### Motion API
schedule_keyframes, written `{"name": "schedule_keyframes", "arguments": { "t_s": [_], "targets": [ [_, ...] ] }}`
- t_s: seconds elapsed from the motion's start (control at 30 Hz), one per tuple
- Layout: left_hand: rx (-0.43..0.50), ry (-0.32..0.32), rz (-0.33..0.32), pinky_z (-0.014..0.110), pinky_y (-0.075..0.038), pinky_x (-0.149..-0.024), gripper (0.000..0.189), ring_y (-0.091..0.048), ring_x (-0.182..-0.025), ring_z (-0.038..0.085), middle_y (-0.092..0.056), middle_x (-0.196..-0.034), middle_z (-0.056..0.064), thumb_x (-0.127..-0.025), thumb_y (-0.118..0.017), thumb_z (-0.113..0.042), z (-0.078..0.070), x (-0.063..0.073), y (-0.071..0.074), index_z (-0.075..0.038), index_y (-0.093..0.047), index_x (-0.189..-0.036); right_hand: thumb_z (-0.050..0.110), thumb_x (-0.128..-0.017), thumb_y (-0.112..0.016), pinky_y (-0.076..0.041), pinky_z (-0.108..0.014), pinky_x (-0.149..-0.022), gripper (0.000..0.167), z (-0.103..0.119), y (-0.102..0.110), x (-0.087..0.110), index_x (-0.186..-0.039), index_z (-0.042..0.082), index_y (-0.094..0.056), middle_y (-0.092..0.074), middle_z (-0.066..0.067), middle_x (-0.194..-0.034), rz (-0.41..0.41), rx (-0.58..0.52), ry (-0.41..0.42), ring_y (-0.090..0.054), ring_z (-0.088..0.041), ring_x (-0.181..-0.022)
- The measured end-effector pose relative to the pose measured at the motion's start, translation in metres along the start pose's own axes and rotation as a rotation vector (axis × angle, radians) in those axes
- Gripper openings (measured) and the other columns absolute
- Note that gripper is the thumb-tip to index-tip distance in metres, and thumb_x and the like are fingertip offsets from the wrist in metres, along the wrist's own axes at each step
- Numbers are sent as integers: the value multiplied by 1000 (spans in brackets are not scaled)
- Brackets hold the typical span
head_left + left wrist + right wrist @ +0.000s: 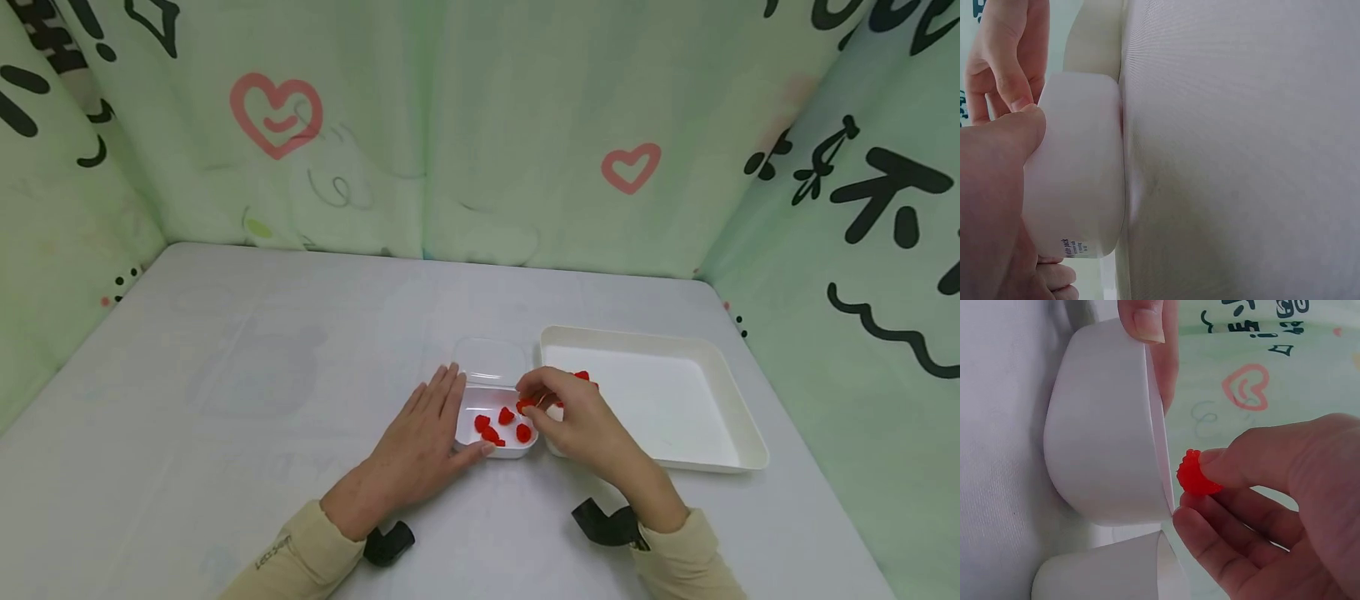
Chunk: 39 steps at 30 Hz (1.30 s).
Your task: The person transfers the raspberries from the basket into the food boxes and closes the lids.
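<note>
A small white box (496, 452) with a clear hinged lid (491, 360) folded back stands on the table, several red raspberries (506, 415) inside. My left hand (423, 433) steadies it, straight fingers along its left side and thumb on the near rim. Above the box's right rim, my right hand (581, 417) pinches one raspberry (1196, 475) between thumb and fingertips. In the left wrist view the box's outer wall (1075, 162) hides its contents.
A larger white tray (738, 417) stands just right of the box, with a few red raspberries (582, 376) near its left end, partly behind my right hand. A white cloth (225, 375) covers the table. Green printed curtains (480, 125) surround it at the back and sides.
</note>
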<state>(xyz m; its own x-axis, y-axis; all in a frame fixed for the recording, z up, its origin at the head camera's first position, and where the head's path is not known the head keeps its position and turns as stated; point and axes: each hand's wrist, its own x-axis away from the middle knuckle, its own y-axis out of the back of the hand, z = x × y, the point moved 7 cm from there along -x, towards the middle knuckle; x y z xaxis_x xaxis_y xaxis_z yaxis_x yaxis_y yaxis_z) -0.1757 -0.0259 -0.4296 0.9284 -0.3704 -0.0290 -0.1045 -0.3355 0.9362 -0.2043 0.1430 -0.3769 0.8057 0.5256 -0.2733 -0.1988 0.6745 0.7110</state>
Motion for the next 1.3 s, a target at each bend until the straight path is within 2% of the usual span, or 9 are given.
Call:
{"name": "schedule_keyframes", "arguments": {
  "t_s": [0.13, 0.33, 0.63, 0.83, 1.0, 1.3],
  "targets": [
    [1, 7, 3, 49, -20, -124, 95, -13, -155, 28, -16, -167, 11, -92, -57, -60, 0, 0, 0, -4, -17, -158, -2, -86, -70, -58, -27, -79, 24, 2, -6, -1, -108, 5, -65, -70, 3, -95, 17, -8, 16, -64, -6, -84],
    [6, 3, 0, 49, -20, -124, 95, -13, -155, 28, -15, -167, 11, -92, -55, -62, 1, 0, 0, -3, -18, -158, -4, -85, -70, -59, -29, -80, 28, 5, -14, -2, -111, 4, -65, -71, -2, -98, 50, 36, 31, -64, -9, -86],
    [1, -10, -13, 49, -20, -124, 95, -12, -155, 28, -15, -167, 12, -93, -53, -63, -1, -1, 2, -3, -18, -158, 1, -86, -73, -57, -26, -81, 30, 7, -18, -2, -115, 6, -66, -71, -1, -102, 93, 68, -11, -62, -10, -89],
    [0, -9, -16, 50, -21, -124, 94, -14, -155, 30, -18, -166, 13, -92, -55, -61, -1, 0, 1, -2, -20, -157, 1, -88, -70, -59, -29, -80, 23, 11, -12, -1, -111, 4, -67, -72, -5, -100, 43, 31, 58, -64, -9, -88],
    [3, -6, -15, 51, -22, -123, 95, -15, -155, 31, -18, -166, 14, -92, -57, -60, 0, 0, 0, -2, -20, -157, -1, -88, -69, -58, -26, -79, 21, 10, -5, -1, -108, 5, -67, -72, -4, -98, -4, 20, 89, -64, -7, -88],
    [-1, 6, 5, 49, -20, -124, 95, -13, -155, 29, -15, -167, 12, -92, -55, -61, 1, -1, -1, -4, -18, -158, -1, -86, -72, -59, -31, -79, 24, 4, 5, 0, -109, 5, -67, -71, -4, -102, -50, 72, 35, -65, -11, -88]
  ]
}}
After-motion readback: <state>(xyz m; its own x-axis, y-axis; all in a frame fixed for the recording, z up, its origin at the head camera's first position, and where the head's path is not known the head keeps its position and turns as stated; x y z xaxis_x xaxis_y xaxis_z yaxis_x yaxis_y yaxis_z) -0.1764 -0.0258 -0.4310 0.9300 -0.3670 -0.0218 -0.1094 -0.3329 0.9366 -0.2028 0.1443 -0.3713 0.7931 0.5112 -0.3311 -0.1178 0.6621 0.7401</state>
